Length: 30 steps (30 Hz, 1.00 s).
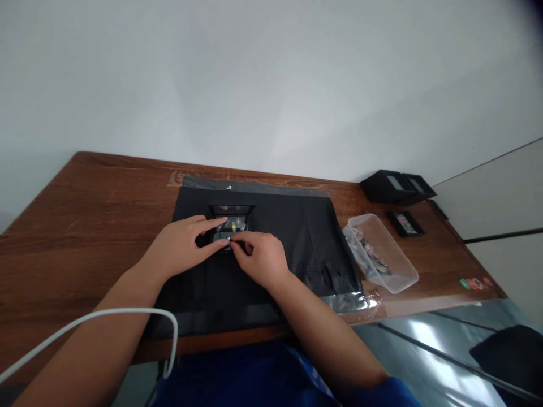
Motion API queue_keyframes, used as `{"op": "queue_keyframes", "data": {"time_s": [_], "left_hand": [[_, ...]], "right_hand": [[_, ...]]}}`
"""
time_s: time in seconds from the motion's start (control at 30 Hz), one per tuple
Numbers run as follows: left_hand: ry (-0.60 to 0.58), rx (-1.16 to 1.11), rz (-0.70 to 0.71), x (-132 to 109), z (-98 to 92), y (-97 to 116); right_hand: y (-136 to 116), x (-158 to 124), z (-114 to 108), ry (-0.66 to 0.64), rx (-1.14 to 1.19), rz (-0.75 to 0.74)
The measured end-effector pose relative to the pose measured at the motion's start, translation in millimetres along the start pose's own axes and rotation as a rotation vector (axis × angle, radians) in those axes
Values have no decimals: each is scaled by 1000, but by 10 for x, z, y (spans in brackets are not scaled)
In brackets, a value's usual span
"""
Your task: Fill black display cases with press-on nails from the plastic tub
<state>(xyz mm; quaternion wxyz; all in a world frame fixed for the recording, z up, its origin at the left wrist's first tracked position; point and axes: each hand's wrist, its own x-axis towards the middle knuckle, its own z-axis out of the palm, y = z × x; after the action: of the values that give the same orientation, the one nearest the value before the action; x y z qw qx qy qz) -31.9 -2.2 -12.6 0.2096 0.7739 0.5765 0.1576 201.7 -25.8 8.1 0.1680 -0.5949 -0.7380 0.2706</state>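
A small black box stands on the black mat, with small clear and yellow-green pieces inside. My left hand reaches in from the left, thumb and index finger apart, their tips on the box's contents. From the right, my right hand pinches at the box's lower part, its fingertips beside my left thumb. Something tiny and bright shows between the two hands, too small to name. My fingers partly hide the box's near side.
At the right, a clear plastic tub holds small packets. Behind it are black boxes and a flat black case. Round stickers lie near the right edge. A white cable crosses my left forearm.
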Motion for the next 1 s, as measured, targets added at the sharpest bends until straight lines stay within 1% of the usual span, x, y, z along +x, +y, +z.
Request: {"op": "queue_keyframes", "data": {"time_s": [0.23,0.43,0.53,0.6,0.73,0.8,0.87,1.0], "left_hand": [[-9,-20,34,-7,1,-48],[-12,-96,36,3,-4,-164],[-22,-149,-14,-4,-2,-193],[-21,-181,-42,-6,1,-193],[29,-218,-62,7,12,-181],[56,-215,-70,14,13,-178],[50,-196,-91,16,6,-176],[37,-174,-129,13,-15,-174]], "right_hand": [[-1,22,-2,-7,-26,-15],[41,8,-1,3,-8,-44],[81,-8,-43,53,57,-77],[102,-6,-86,102,81,-72],[127,28,-193,144,44,16],[137,45,-259,122,34,69],[149,51,-332,76,33,111],[163,43,-451,-8,21,139]]}}
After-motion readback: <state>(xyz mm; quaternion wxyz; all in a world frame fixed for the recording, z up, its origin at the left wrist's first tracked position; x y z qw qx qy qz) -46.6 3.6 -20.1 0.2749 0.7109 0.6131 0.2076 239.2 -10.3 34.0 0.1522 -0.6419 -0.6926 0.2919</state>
